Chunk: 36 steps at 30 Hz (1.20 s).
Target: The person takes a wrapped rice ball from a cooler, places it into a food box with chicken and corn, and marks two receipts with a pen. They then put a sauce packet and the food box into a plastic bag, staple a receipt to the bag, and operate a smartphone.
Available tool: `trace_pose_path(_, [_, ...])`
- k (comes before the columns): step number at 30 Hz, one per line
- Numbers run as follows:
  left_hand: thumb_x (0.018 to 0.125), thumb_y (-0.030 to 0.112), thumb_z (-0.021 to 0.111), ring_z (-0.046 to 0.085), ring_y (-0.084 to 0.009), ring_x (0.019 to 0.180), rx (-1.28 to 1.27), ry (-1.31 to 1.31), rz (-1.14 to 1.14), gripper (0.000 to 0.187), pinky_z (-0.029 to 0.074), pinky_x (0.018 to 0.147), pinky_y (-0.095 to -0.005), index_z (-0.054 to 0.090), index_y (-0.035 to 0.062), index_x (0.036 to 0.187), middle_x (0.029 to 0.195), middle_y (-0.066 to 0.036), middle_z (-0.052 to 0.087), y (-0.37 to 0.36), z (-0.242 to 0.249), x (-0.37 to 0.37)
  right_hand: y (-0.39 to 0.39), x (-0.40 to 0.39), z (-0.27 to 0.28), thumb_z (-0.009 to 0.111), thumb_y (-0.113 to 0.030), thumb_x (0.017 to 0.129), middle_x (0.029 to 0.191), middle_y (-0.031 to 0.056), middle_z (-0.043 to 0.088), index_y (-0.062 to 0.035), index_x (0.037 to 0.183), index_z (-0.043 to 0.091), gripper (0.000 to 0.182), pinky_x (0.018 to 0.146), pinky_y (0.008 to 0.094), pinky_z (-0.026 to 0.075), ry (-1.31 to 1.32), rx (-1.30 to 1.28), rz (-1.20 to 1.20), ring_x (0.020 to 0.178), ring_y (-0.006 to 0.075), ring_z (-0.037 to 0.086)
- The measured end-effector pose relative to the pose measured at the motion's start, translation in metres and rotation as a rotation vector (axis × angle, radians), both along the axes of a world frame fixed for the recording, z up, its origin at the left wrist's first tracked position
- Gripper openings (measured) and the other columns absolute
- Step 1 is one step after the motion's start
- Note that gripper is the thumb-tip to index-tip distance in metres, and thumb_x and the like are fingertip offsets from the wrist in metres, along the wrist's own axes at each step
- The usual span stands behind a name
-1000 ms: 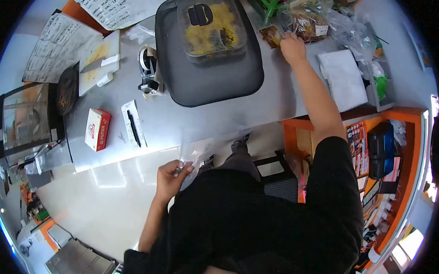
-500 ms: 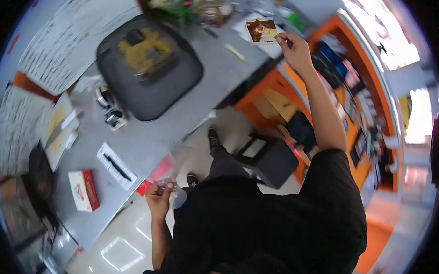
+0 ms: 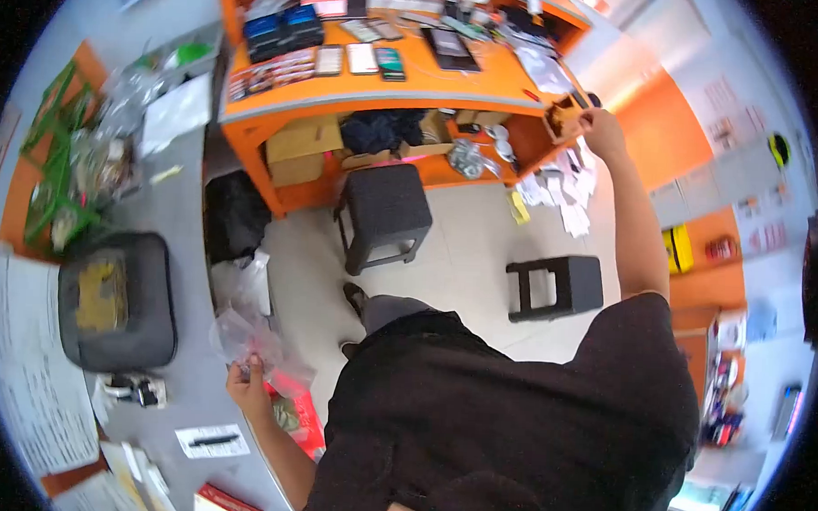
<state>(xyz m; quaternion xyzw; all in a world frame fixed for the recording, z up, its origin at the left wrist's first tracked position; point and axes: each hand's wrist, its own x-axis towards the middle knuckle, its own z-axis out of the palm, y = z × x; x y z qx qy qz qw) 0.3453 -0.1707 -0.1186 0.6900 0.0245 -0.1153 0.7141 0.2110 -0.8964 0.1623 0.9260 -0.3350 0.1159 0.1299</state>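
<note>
At the lower left, my left hand (image 3: pixel 247 389) pinches a crumpled clear plastic bag (image 3: pixel 237 336) beside the grey table's edge. Just below that hand hangs a red bag (image 3: pixel 306 421), with something greenish showing in it. My right hand (image 3: pixel 604 134) is stretched far out to the upper right, fingers closed on the edge of a small square thing (image 3: pixel 564 119) with a pale rim and a brown-orange face. From this view it overlaps the right end of the orange counter (image 3: pixel 414 101). Crumpled white papers (image 3: pixel 569 193) lie below it.
On the grey table (image 3: pixel 179 247) are a black seat-like pad (image 3: pixel 155 310), a label strip (image 3: pixel 213 441) and a red-and-white box (image 3: pixel 227 503). Two black stools (image 3: pixel 388 210) stand on the floor ahead. Phones (image 3: pixel 362 58) and a tablet (image 3: pixel 449 50) rest on the counter.
My view has turned right, from the grey table toward the orange counter. My right hand has carried the square thing from above the table to the counter's right end. My left hand keeps the plastic bag.
</note>
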Motion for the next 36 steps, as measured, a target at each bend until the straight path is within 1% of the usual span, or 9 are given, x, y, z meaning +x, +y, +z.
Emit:
trace_pose_path(8, [0.095, 0.018, 0.070, 0.062, -0.0123, 0.082, -0.211, 0.000, -0.057, 0.019, 0.050, 0.072, -0.0262, 0.068, 0.0006, 0.102, 0.093, -0.004, 0.068, -0.081, 0.007, 0.037, -0.003, -0.280, 0.039, 0.054, -0.018, 0.091, 0.112, 0.0182, 0.071, -0.0045, 0.104, 0.070, 0.024, 0.090, 0.0488, 0.053, 0.182, -0.148, -0.875, 0.108, 0.0373, 0.066])
trace_pose_path(15, [0.096, 0.022, 0.068, 0.063, -0.0151, 0.085, -0.393, 0.004, -0.133, 0.028, 0.052, 0.075, -0.0293, 0.067, -0.0013, 0.111, 0.097, -0.007, 0.068, -0.125, -0.004, 0.039, -0.014, -0.451, 0.067, 0.053, -0.022, 0.093, 0.123, 0.0211, 0.066, -0.0046, 0.117, 0.067, 0.033, 0.095, 0.0516, 0.051, 0.143, -0.084, -1.205, 0.116, 0.0376, 0.063])
trace_pose_path(17, [0.096, 0.022, 0.068, 0.064, -0.0158, 0.087, -0.259, 0.015, -0.168, 0.029, 0.052, 0.076, -0.0302, 0.066, -0.0020, 0.111, 0.098, -0.008, 0.068, -0.135, -0.006, 0.046, 0.002, -0.486, 0.081, 0.053, -0.022, 0.093, 0.125, 0.0205, 0.066, -0.0055, 0.121, 0.066, 0.035, 0.096, 0.0515, 0.050, 0.189, -0.067, -1.295, 0.117, 0.0377, 0.063])
trace_pose_path(22, [0.095, 0.021, 0.068, 0.063, -0.0174, 0.090, -0.352, 0.098, -0.254, 0.029, 0.051, 0.078, -0.0310, 0.064, -0.0019, 0.111, 0.099, -0.007, 0.066, -0.139, -0.030, 0.074, 0.020, -0.549, 0.090, 0.052, -0.025, 0.096, 0.128, 0.0171, 0.065, -0.0080, 0.122, 0.068, 0.035, 0.098, 0.0503, 0.050, 0.073, -0.120, -1.445, 0.121, 0.0358, 0.062])
trace_pose_path(26, [0.094, 0.021, 0.068, 0.062, -0.0175, 0.089, -0.234, -0.041, -0.216, 0.028, 0.051, 0.080, -0.0315, 0.064, 0.0000, 0.112, 0.098, -0.006, 0.066, -0.153, -0.001, 0.072, 0.059, -0.509, 0.118, 0.058, -0.008, 0.087, 0.128, 0.0233, 0.063, -0.0049, 0.123, 0.066, 0.037, 0.098, 0.0515, 0.050, 0.120, -0.066, -1.484, 0.120, 0.0366, 0.062])
trace_pose_path(29, [0.095, 0.022, 0.067, 0.062, -0.0173, 0.089, -0.333, -0.031, -0.231, 0.028, 0.050, 0.081, -0.0324, 0.064, 0.0006, 0.113, 0.098, -0.007, 0.066, -0.151, -0.006, 0.075, 0.010, -0.583, 0.109, 0.063, -0.008, 0.083, 0.126, 0.0242, 0.064, -0.0028, 0.119, 0.068, 0.036, 0.097, 0.0493, 0.051, 0.292, 0.001, -1.472, 0.117, 0.0369, 0.063])
trace_pose_path(30, [0.095, 0.022, 0.067, 0.062, -0.0172, 0.089, -0.400, 0.007, -0.233, 0.029, 0.050, 0.081, -0.0328, 0.064, 0.0006, 0.114, 0.099, -0.007, 0.065, -0.146, -0.012, 0.077, -0.002, -0.601, 0.112, 0.064, -0.012, 0.083, 0.122, 0.0252, 0.065, -0.0001, 0.116, 0.069, 0.036, 0.096, 0.0483, 0.052, 0.575, 0.082, -1.386, 0.115, 0.0381, 0.064])
trace_pose_path(33, [0.096, 0.025, 0.065, 0.061, -0.0182, 0.093, -0.330, -0.004, -0.305, 0.032, 0.050, 0.084, -0.0337, 0.064, 0.0001, 0.117, 0.103, -0.008, 0.066, -0.127, -0.027, 0.083, 0.001, -0.603, 0.116, 0.062, -0.008, 0.085, 0.128, 0.0191, 0.065, -0.0013, 0.118, 0.069, 0.035, 0.099, 0.0525, 0.050, 0.405, 0.052, -1.547, 0.121, 0.0385, 0.061])
trace_pose_path(36, [0.096, 0.027, 0.064, 0.061, -0.0192, 0.094, -0.369, 0.009, -0.321, 0.036, 0.050, 0.084, -0.0337, 0.063, -0.0006, 0.119, 0.109, -0.009, 0.065, -0.122, -0.027, 0.080, 0.008, -0.612, 0.125, 0.063, -0.006, 0.083, 0.128, 0.0198, 0.064, 0.0000, 0.116, 0.070, 0.034, 0.099, 0.0507, 0.050, 0.403, 0.004, -1.443, 0.119, 0.0391, 0.062])
